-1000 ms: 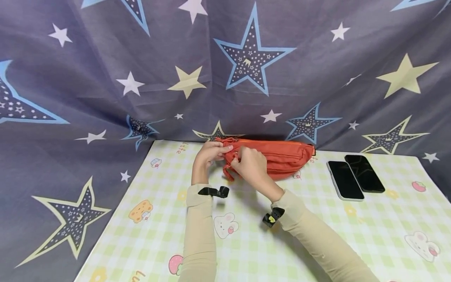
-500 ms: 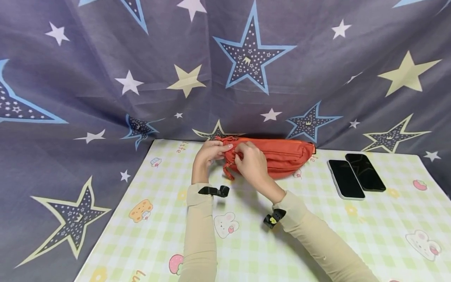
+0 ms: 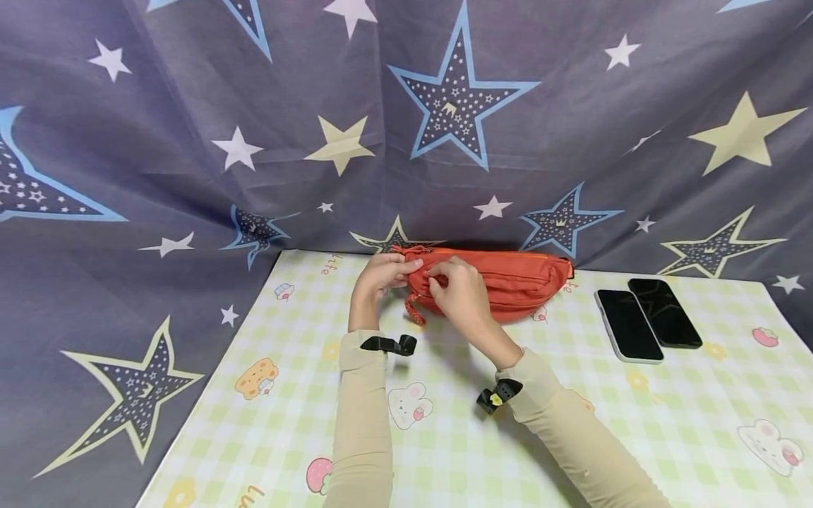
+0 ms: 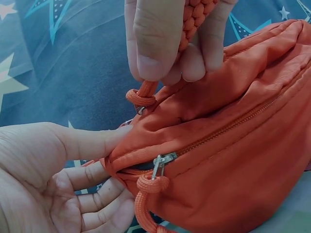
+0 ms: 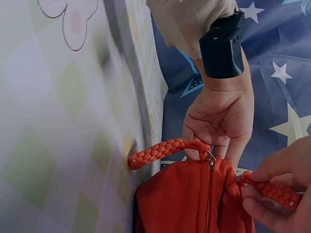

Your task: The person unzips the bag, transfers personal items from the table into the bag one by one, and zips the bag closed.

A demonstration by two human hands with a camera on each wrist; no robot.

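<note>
1. So my red pouch (image 3: 530,286) lies at the back of the table (image 3: 286,423), right by the star curtain (image 3: 286,85), long axis running roughly left to right in front of me.
2. Left hand (image 3: 379,275) has the pouch's left end, thumb on one side, fingers behind. That's the anchor, and it's the hand nearest the tip.
3. Right hand (image 3: 462,291) is just beside it, in front of the pouch, pinching a braided pull (image 4: 192,26) knotted to a small metal zip tab.
4. Here's the bit I reckon matters: both hands crowd that left end, so most of the pouch stretches off to my right, past the right hand. Any travel along its length has its room on that side.
5. The other braided pull (image 5: 160,152) dangles loose. Can't tell how far the zip I'm pinching is open; the folds hide it.
</note>
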